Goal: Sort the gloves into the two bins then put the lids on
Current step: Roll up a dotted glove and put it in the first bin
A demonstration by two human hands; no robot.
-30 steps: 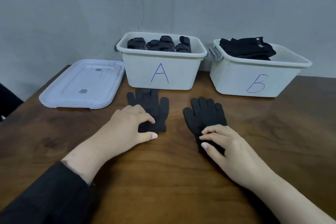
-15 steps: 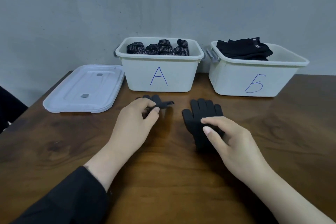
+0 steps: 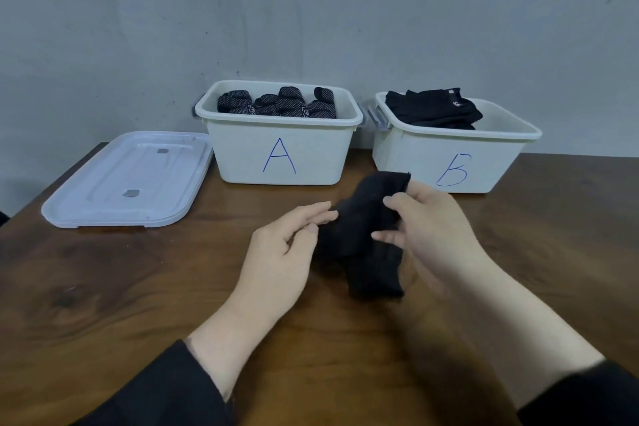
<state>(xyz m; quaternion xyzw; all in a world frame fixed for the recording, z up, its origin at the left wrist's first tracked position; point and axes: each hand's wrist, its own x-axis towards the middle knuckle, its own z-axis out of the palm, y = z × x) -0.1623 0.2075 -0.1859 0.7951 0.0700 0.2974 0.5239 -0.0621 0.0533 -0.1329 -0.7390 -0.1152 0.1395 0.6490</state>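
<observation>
Plain black gloves (image 3: 363, 235) hang bunched together above the wooden table, in front of the two bins. My left hand (image 3: 287, 252) pinches their left end between thumb and fingers. My right hand (image 3: 432, 232) grips their right side, fingers curled over the fabric. The white bin marked A (image 3: 280, 156) stands at the back centre with several dotted black gloves (image 3: 276, 104) in it. To its right is the white bin marked Б (image 3: 449, 162), holding plain black gloves (image 3: 432, 107). Stacked white lids (image 3: 131, 180) lie flat to the left of bin A.
A grey wall rises right behind the bins. The table's left edge (image 3: 52, 180) runs close by the lids. Grey latches (image 3: 377, 117) stick out between the two bins.
Both gloves have left the table. My left hand brought its glove to the right and my right hand lifted the other; the two gloves now hang together between my hands.
</observation>
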